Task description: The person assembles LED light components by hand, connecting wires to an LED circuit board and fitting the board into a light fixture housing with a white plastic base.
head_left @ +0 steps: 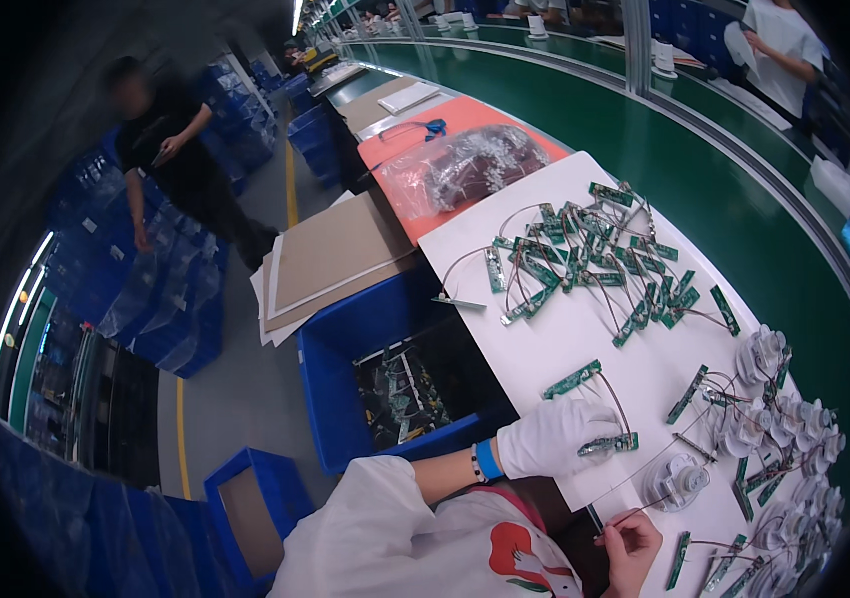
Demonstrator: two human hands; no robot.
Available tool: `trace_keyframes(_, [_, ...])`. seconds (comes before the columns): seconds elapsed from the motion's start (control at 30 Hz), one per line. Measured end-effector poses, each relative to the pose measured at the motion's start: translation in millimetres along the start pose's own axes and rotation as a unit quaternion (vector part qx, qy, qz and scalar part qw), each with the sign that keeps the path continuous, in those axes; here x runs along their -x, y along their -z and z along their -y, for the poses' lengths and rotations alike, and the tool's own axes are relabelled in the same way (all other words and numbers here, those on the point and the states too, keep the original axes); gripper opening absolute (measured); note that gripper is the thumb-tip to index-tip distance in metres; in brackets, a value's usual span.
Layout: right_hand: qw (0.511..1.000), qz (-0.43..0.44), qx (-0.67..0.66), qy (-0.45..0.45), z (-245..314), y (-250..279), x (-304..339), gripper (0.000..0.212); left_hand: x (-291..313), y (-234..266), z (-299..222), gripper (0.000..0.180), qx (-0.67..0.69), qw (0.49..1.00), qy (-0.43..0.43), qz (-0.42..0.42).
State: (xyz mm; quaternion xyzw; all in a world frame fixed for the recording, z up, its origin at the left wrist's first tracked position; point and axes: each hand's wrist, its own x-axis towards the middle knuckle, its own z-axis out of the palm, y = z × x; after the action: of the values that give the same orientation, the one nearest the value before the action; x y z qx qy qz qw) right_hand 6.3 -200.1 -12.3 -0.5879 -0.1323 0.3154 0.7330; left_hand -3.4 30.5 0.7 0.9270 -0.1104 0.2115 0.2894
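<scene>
My left hand, in a white glove, has its fingers closed on a small green circuit board at the table's near edge. A brown wire curves from it to another green circuit board lying just beyond. My bare right hand is closed in a pinch at the edge of the white table sheet. A dark thin strip and a thin wire show at its fingertips; exactly what it grips is too small to tell. Between and right of my hands stands a round white part with a clear base.
A heap of wired green boards covers the far sheet. Several white round parts crowd the right side. A blue bin with boards stands left of the table. Beyond lies a clear bag. A person stands at left.
</scene>
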Motion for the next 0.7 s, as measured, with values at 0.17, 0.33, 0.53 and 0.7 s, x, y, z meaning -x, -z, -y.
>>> trace_keyframes(0.17, [1.0, 0.014, -0.011, 0.026, -1.3, 2.7, -0.2, 0.008, -1.3, -3.9, 0.7, 0.024, 0.002, 1.0, -0.01, -0.015])
trace_keyframes(0.33, [1.0, 0.014, -0.008, 0.021, -1.0, 1.7, 3.2, 0.009, 1.2, -1.6, -3.7, 0.024, -0.003, 1.0, -0.01, -0.021])
trace_keyframes(0.53, [0.999, 0.023, -0.016, 0.022, -1.2, -6.3, 1.2, 0.007, 7.5, 6.8, -3.6, 0.025, -0.003, 1.0, 0.005, -0.017])
trace_keyframes(0.7, [0.997, -0.036, 0.044, 0.059, -6.1, 5.1, 0.4, 0.008, -13.5, -4.5, 0.3, 0.035, 0.08, 0.995, 0.001, 0.063])
